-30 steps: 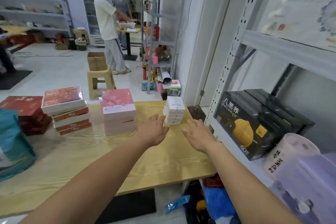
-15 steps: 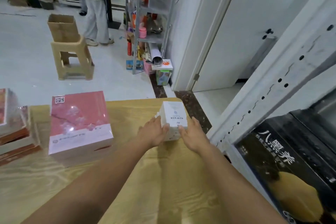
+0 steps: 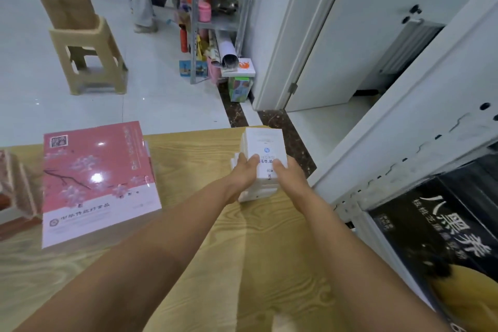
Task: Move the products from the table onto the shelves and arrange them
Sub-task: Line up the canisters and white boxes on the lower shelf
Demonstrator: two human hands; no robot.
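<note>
At the table corner, left hand and right hand clasp white boxes; shelf carton reads 八黑养.

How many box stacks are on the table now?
3. White box stack at the far corner, held between left hand and right hand; pink box stack to its left; blurred stack cut off at the left edge. More may sit out of frame.
</note>
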